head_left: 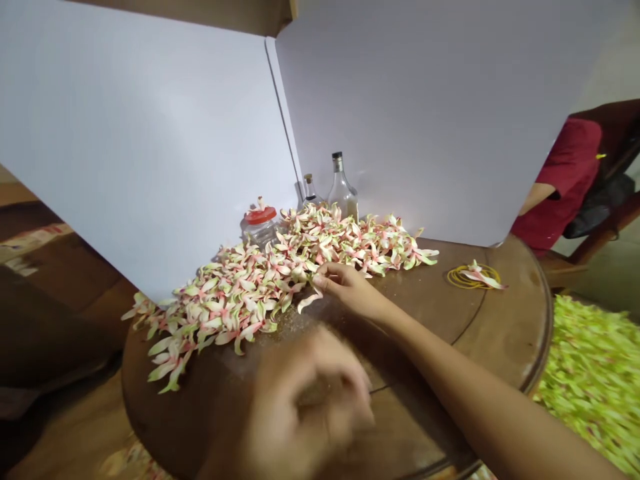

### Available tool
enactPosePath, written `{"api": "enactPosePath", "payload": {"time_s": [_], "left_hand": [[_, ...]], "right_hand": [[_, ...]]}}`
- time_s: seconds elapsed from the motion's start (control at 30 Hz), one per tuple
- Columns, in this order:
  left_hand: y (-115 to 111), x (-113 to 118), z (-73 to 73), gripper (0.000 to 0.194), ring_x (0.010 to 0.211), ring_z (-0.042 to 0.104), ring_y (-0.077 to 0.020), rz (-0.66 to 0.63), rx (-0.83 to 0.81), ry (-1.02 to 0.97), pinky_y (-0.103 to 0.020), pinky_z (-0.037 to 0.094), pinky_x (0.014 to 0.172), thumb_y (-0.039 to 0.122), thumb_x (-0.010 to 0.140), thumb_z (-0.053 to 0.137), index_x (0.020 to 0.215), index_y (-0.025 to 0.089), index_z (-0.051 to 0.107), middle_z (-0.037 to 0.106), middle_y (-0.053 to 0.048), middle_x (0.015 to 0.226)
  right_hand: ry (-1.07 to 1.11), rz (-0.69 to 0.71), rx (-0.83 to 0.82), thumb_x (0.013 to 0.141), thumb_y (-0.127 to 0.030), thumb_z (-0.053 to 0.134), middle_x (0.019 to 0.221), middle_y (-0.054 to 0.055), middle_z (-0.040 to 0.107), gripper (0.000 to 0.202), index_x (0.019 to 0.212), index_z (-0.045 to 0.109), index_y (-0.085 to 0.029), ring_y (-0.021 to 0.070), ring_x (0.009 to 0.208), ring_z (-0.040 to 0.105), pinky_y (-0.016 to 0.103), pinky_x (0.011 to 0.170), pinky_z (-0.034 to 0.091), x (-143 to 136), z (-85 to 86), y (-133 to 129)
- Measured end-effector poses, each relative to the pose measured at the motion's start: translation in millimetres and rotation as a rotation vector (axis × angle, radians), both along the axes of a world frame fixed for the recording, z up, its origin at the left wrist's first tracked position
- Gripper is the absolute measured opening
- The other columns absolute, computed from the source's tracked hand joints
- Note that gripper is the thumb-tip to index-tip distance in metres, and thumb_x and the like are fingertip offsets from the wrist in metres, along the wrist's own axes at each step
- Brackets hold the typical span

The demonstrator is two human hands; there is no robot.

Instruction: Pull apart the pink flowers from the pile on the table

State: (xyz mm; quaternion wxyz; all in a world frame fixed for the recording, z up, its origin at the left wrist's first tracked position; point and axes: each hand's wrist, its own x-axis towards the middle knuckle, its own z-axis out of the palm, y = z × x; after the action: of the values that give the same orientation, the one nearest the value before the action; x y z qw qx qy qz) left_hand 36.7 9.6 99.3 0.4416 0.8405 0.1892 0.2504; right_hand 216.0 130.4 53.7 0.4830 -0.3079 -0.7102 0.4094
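Observation:
A pile of white, pink and green flowers (240,280) spreads across the round wooden table (480,327). At the pile's near edge, my right hand (347,287) is closed in a pinch on a flower (310,302), whose pale petal hangs below the fingertips. Closer to the camera is my left hand (310,400), raised in front of the table and smeared by motion. Its fingers look curled, but whether anything is in them cannot be made out.
Behind the pile stand a red-lidded jar (260,223) and two glass bottles (343,187), against white panels (425,120). Yellow rubber bands (463,277) with a flower on them lie at right. A person in a red shirt (565,180) sits beyond. Yellow-green petals (595,380) cover the lower right.

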Motion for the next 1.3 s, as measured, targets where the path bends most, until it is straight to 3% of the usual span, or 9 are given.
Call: {"api": "enactPosePath", "payload": {"time_s": [0.03, 0.1, 0.17, 0.23, 0.33, 0.67, 0.87, 1.03, 1.3], "left_hand": [[28.1, -4.9, 3.8, 0.020, 0.103, 0.063, -0.0154, 0.160, 0.079, -0.074, -0.031, 0.050, 0.089, 0.025, 0.103, 0.045, 0.114, 0.031, 0.061, 0.067, -0.001, 0.109], [81.8, -11.3, 1.7, 0.006, 0.087, 0.064, -0.0151, 0.527, 0.464, -0.135, -0.030, 0.049, 0.079, 0.025, 0.096, 0.060, 0.099, 0.024, 0.065, 0.069, -0.001, 0.096], [120.3, -15.6, -11.2, 0.006, 0.086, 0.065, -0.0155, 0.611, 0.604, -0.142, -0.030, 0.050, 0.079, 0.024, 0.095, 0.061, 0.098, 0.021, 0.065, 0.070, -0.002, 0.095], [137.1, -20.0, -27.6, 0.009, 0.089, 0.066, -0.0164, 0.613, 0.592, -0.117, -0.029, 0.051, 0.080, 0.025, 0.093, 0.063, 0.101, 0.021, 0.066, 0.070, -0.004, 0.097], [133.1, -26.2, -42.0, 0.013, 0.084, 0.066, -0.0155, 0.578, 0.481, -0.130, -0.026, 0.052, 0.075, 0.027, 0.092, 0.066, 0.102, 0.021, 0.066, 0.069, -0.003, 0.093], [128.4, -19.2, -40.3, 0.017, 0.071, 0.070, -0.0150, 0.476, -0.035, -0.386, -0.024, 0.058, 0.067, 0.030, 0.078, 0.080, 0.085, 0.017, 0.071, 0.073, -0.003, 0.077], [127.0, -18.2, -41.9, 0.013, 0.068, 0.070, -0.0146, 0.582, -0.014, -0.374, -0.023, 0.057, 0.064, 0.026, 0.074, 0.082, 0.081, 0.018, 0.074, 0.075, -0.003, 0.075], [126.8, -16.8, -44.1, 0.010, 0.066, 0.071, -0.0147, 0.570, 0.027, -0.402, -0.023, 0.058, 0.064, 0.027, 0.077, 0.080, 0.080, 0.019, 0.075, 0.075, -0.002, 0.072], [129.9, -17.6, -45.0, 0.009, 0.065, 0.068, -0.0141, 0.603, 0.078, -0.367, -0.024, 0.057, 0.063, 0.027, 0.081, 0.074, 0.075, 0.020, 0.075, 0.074, -0.002, 0.071]], "right_hand": [[-0.005, -0.004, 0.025, 0.094, -0.044, 0.061, 0.074, 0.000, 0.056, 0.030, 0.079, 0.058, -0.018, 0.0129, 0.068, 0.049, 0.028, 0.065, 0.038, 0.3, 0.2, -0.4], [-0.023, -0.014, 0.050, 0.095, -0.040, 0.060, 0.076, 0.001, 0.058, 0.027, 0.080, 0.059, -0.018, 0.0133, 0.070, 0.051, 0.028, 0.067, 0.040, 1.2, 0.4, -1.0], [-0.028, -0.005, 0.032, 0.095, -0.039, 0.059, 0.076, 0.000, 0.057, 0.025, 0.083, 0.059, -0.018, 0.0130, 0.069, 0.050, 0.028, 0.067, 0.040, 2.0, 0.2, -1.8], [-0.022, 0.023, 0.020, 0.096, -0.041, 0.059, 0.076, -0.001, 0.055, 0.025, 0.085, 0.058, -0.018, 0.0123, 0.068, 0.048, 0.028, 0.067, 0.039, 1.3, 0.1, -3.3], [-0.009, 0.070, 0.050, 0.098, -0.038, 0.056, 0.078, -0.001, 0.053, 0.023, 0.086, 0.058, -0.018, 0.0124, 0.072, 0.050, 0.028, 0.071, 0.040, -3.5, 1.3, -7.2], [0.168, 0.046, -0.017, 0.093, -0.026, 0.063, 0.081, 0.000, 0.059, 0.007, 0.094, 0.059, -0.021, 0.0137, 0.074, 0.057, 0.029, 0.071, 0.047, -13.3, 8.6, -15.0], [0.159, -0.049, -0.053, 0.089, -0.028, 0.068, 0.085, 0.002, 0.067, 0.009, 0.095, 0.068, -0.020, 0.0141, 0.078, 0.062, 0.030, 0.074, 0.050, -13.9, 5.7, -12.5], [0.175, -0.046, -0.112, 0.083, -0.030, 0.076, 0.082, 0.002, 0.071, 0.013, 0.088, 0.071, -0.019, 0.0145, 0.077, 0.065, 0.030, 0.074, 0.050, -15.2, 6.4, -11.5], [0.099, -0.066, -0.109, 0.087, -0.029, 0.071, 0.086, 0.004, 0.073, 0.010, 0.088, 0.073, -0.019, 0.0155, 0.079, 0.066, 0.031, 0.076, 0.051, -15.3, 11.4, -13.3]]}}
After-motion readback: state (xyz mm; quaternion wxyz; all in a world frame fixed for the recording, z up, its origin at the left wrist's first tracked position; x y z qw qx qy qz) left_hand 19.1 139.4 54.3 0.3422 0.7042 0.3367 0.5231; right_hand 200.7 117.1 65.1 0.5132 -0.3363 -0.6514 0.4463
